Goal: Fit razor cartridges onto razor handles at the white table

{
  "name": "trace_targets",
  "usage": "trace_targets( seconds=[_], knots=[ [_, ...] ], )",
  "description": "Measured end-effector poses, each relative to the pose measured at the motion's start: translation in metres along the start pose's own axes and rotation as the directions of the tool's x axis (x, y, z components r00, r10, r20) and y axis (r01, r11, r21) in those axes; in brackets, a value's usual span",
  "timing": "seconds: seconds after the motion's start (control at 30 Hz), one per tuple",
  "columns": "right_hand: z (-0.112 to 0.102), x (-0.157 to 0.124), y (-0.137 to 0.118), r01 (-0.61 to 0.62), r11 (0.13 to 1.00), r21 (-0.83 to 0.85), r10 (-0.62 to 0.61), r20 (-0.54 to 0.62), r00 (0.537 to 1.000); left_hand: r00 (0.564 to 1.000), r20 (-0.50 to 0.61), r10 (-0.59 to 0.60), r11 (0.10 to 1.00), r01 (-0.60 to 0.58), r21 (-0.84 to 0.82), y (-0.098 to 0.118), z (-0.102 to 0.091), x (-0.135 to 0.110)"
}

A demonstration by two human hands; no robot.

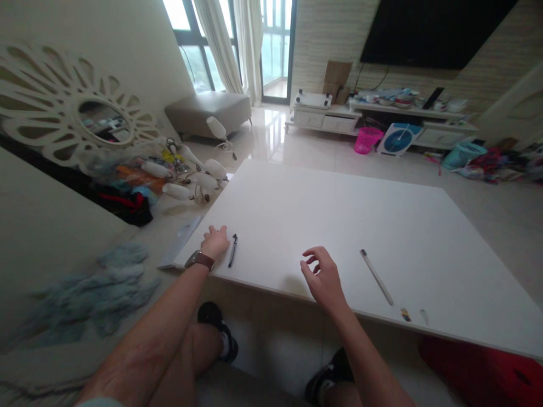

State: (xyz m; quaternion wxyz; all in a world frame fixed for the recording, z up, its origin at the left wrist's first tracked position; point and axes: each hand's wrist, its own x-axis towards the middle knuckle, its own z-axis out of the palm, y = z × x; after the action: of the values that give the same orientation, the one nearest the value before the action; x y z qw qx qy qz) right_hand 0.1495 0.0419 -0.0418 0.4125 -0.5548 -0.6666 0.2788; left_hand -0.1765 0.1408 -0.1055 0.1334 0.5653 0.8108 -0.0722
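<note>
A large white board [339, 226] lies flat in front of me, above my knees. My left hand [215, 242], with a brown watch on the wrist, rests near the board's left front corner with its fingers loosely curled and nothing in them. A black pen [232, 250] lies just to its right, touching or almost touching the fingers. My right hand [323, 278] hovers over the board's front edge, fingers apart and half bent, empty. A thin white stick [376, 276] lies on the board to the right of that hand, with two small scraps [406, 314] near the front edge.
A grey ruler-like strip [180, 242] lies off the board's left corner. A chandelier with white glass shades [195, 175] and coloured clutter sit on the floor at left, a bluish cloth [106, 282] nearer. A red object [483, 373] sits at lower right. Behind are a pink basket [367, 139], TV cabinet and grey bench.
</note>
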Motion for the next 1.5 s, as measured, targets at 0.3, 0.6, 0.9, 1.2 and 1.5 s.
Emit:
trace_targets(
  seconds=[0.3, 0.6, 0.9, 1.2, 1.5],
  knots=[
    [0.001, -0.003, 0.003, 0.023, 0.999, -0.044, -0.021, 0.043, 0.999, 1.000, 0.019, -0.009, 0.999, 0.010, -0.040, -0.003, -0.002, -0.004],
    [0.005, 0.000, 0.008, 0.017, 0.997, -0.078, -0.012, 0.070, 0.997, 0.818, -0.375, 0.437, 0.779, -0.552, -0.297, 0.078, -0.007, -0.044],
    [0.019, 0.008, 0.020, -0.034, 0.997, -0.076, 0.036, 0.022, 0.999, 0.790, -0.268, 0.551, 0.411, -0.537, -0.737, 0.146, 0.007, -0.101],
    [0.023, 0.006, 0.018, 0.002, 0.999, -0.044, -0.002, 0.002, 1.000, 0.836, -0.062, 0.546, 0.093, -0.134, -0.987, 0.147, 0.002, -0.112],
    [0.016, 0.012, 0.015, -0.004, 0.997, -0.077, 0.003, -0.012, 1.000, 0.812, -0.059, 0.581, -0.038, -0.045, -0.998, 0.154, 0.004, -0.111]
  ],
)
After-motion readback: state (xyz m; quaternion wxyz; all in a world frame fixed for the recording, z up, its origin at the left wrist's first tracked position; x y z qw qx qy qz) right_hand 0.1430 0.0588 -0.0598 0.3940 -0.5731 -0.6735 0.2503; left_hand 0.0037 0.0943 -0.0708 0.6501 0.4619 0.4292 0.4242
